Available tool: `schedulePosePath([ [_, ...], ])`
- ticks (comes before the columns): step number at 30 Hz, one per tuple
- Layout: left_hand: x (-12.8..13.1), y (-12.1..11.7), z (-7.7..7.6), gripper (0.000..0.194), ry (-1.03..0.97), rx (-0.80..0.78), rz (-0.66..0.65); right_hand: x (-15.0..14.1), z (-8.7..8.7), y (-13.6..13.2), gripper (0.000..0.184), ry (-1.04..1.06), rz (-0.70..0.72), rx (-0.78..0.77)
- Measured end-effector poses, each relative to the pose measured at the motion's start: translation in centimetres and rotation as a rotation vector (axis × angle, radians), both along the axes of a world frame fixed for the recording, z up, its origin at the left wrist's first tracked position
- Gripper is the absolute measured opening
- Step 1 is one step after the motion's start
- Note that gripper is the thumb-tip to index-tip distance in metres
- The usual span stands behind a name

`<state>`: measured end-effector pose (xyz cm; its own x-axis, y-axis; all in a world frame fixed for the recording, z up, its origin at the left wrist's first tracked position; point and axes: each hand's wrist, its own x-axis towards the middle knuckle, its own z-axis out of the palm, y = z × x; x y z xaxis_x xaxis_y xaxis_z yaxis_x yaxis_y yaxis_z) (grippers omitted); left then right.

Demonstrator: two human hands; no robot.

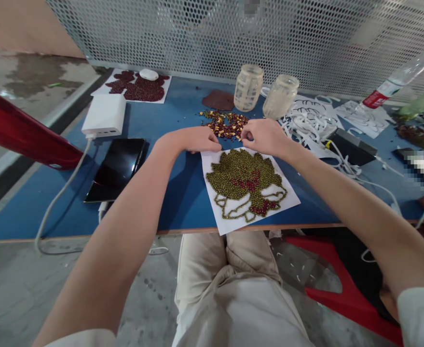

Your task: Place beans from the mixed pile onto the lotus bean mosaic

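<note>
Left hand and right hand curl nearly closed, contents unclear, beside glossy loose beans and pebbly, bean-covered paper.

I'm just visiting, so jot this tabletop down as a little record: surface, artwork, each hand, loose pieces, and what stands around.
Surface: blue table
Artwork: bean picture on white paper, mostly green with dark red patches; some outlined shapes unfilled
Left hand: at the paper's far left corner; grip unclear
Right hand: beside the loose pile; fingertips too small to tell if anything is held
Loose pieces: mixed pile of red, yellow and green bits
Behind: two clear jars
Left side: white box, dark phone
</note>
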<state>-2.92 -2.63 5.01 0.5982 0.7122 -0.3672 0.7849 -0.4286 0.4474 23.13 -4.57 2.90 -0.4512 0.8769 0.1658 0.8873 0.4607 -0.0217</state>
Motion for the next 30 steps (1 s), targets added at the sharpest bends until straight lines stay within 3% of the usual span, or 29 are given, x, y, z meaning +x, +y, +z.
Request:
schedulePosePath([
  [9, 0.1, 0.2, -0.1, 0.019, -0.012, -0.002, -0.010, -0.2, 0.3, 1.4, 0.014, -0.008, 0.049, -0.116],
  [13, 0.1, 0.2, -0.1, 0.019, -0.023, -0.015, -0.015, 0.3, 1.1, 0.2, 0.010, 0.013, 0.100, -0.081],
  [17, 0.0, 0.2, -0.1, 0.018, -0.039, -0.043, -0.005, 2.4, 2.7, -4.7, 0.010, 0.217, 0.196, -0.040],
  [21, -0.1, 0.2, -0.1, 0.017, -0.041, -0.027, -0.001, 5.4, 2.6, -11.1, 0.012, 0.247, 0.368, -0.236],
  [25, -0.1, 0.0, 0.1, 0.016, -0.036, -0.028, -0.003, 6.8, 1.0, -15.9, 0.007, 0.317, 0.286, -0.246],
  [30, 0.0, 0.1, 0.1, 0.016, -0.016, -0.020, -0.002, 6.2, -0.6, -19.0, 0.008, 0.423, 0.120, -0.238],
])
